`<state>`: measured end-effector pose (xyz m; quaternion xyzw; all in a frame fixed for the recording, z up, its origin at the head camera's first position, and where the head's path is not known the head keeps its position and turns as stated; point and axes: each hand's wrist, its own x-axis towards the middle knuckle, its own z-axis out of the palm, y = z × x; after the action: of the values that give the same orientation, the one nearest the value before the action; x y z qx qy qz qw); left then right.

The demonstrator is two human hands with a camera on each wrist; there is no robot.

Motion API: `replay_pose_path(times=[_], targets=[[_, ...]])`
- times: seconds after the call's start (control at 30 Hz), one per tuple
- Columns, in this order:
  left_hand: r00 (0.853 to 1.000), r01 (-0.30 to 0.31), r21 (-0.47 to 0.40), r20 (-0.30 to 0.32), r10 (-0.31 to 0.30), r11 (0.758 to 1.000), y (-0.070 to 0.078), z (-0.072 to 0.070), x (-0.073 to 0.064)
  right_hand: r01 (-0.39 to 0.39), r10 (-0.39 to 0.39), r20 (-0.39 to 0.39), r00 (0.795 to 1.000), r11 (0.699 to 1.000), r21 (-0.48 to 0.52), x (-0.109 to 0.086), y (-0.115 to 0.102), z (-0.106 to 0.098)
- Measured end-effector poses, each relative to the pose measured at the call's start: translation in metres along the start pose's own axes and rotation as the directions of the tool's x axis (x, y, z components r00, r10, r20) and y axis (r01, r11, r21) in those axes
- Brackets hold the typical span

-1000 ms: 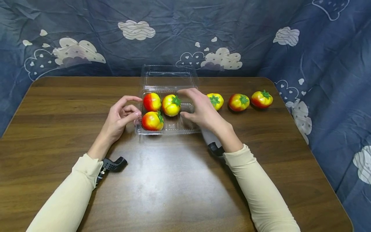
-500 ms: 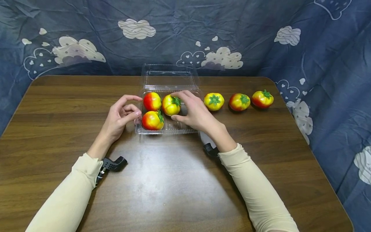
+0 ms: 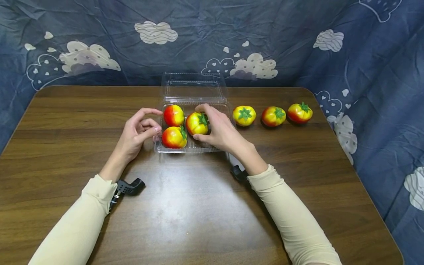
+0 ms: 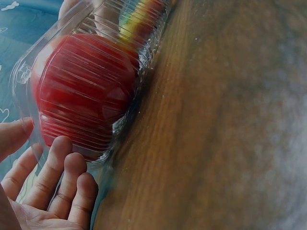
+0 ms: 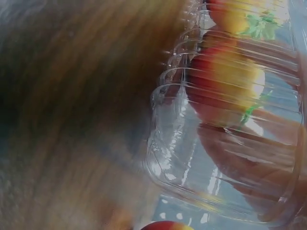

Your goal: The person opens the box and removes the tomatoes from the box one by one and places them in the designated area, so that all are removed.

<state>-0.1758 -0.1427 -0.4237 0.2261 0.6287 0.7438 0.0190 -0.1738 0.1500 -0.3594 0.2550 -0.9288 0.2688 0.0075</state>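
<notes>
A clear plastic clamshell box (image 3: 198,150) holds three glossy red-and-yellow, persimmon-like fruits with green leafy tops. Two of them, a back one (image 3: 173,115) and a front one (image 3: 174,137), fill its left side. My right hand (image 3: 225,132) reaches into the box and grips the third fruit (image 3: 197,124) between thumb and fingers; the right wrist view shows this fruit (image 5: 220,88) through the ribbed wall. At the box's left end, my left hand (image 3: 134,134) rests its fingertips (image 4: 60,146) against the wall, thumb near the rim, fingers loosely bent.
The box's lid (image 3: 195,88) stands raised behind it. To the right, three more such fruits lie in a row on the wooden table (image 3: 185,221): a near one (image 3: 244,116), a middle one (image 3: 273,116) and a far one (image 3: 299,113). A blue cloud-print curtain (image 3: 192,33) hangs behind.
My right hand has moved left and taken hold of the third fruit, which has turned and shifted slightly right, showing more red. The left hand stays at the box's end.
</notes>
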Motion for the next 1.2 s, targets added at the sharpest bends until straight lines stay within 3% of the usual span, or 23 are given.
replay_pose_path(times=[0.2,0.77,1.2], targets=[[1.0,0.004,-0.001,0.006,-0.004,1.0,0.0,0.0,0.0,0.031,-0.031,-0.01,0.999,0.999,-0.022,-0.002,0.0,-0.002],[1.0,0.003,0.006,0.014,-0.003,1.0,0.001,0.0,-0.001,0.039,-0.039,-0.177,0.984,0.999,-0.001,-0.007,0.001,-0.009],[1.0,0.004,0.013,0.015,-0.004,1.0,0.001,0.0,-0.001,0.065,-0.065,-0.24,0.969,0.998,-0.009,-0.016,0.001,-0.03]])
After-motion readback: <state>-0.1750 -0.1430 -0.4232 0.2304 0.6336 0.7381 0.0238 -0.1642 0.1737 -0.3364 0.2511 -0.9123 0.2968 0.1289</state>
